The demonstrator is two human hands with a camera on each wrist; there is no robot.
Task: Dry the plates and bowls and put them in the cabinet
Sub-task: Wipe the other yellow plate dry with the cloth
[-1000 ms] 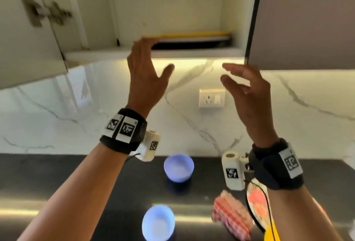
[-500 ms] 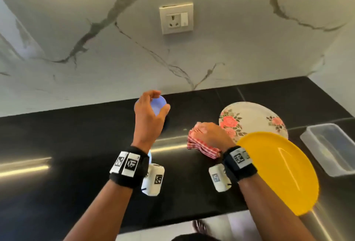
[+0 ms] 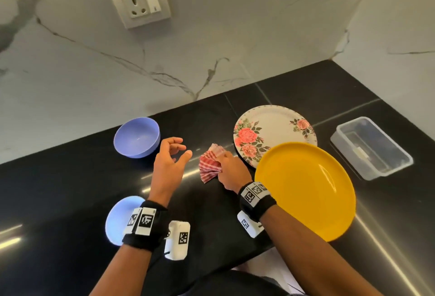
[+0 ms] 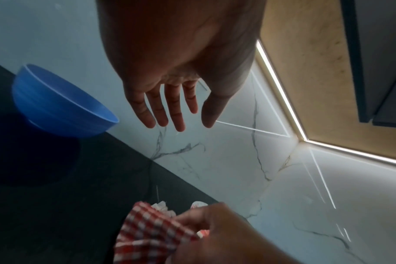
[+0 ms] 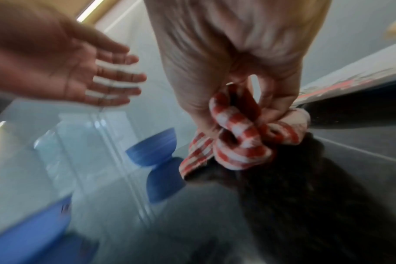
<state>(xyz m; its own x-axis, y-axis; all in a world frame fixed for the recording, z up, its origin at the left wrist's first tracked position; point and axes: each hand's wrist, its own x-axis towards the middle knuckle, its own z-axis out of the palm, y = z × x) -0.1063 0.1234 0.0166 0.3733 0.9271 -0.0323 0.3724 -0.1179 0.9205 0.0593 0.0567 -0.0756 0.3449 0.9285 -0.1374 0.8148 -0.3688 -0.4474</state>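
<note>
On the black counter my right hand [image 3: 229, 166] pinches a red-and-white checked cloth [image 3: 209, 165], bunched between thumb and fingers [image 5: 242, 114]. My left hand [image 3: 175, 154] hovers open and holds nothing, just right of a blue bowl [image 3: 136, 136] near the wall. A second blue bowl [image 3: 118, 219] sits at the front, partly hidden by my left wrist. A rose-patterned plate [image 3: 275, 128] lies to the right, with a yellow plate [image 3: 306, 187] overlapping its near edge. The left wrist view shows the far bowl [image 4: 57, 103], my spread fingers [image 4: 170, 105] and the cloth [image 4: 147, 230].
A clear plastic container [image 3: 372, 147] stands at the far right of the counter [image 3: 58, 189]. A wall socket [image 3: 138, 3] sits on the marble backsplash. The cabinet is out of the head view; a lit strip [image 4: 280, 89] runs under it.
Both hands dropped from the open cabinet to the counter. My right hand took hold of the checked cloth. My left hand pulled back from the far blue bowl and is empty.
</note>
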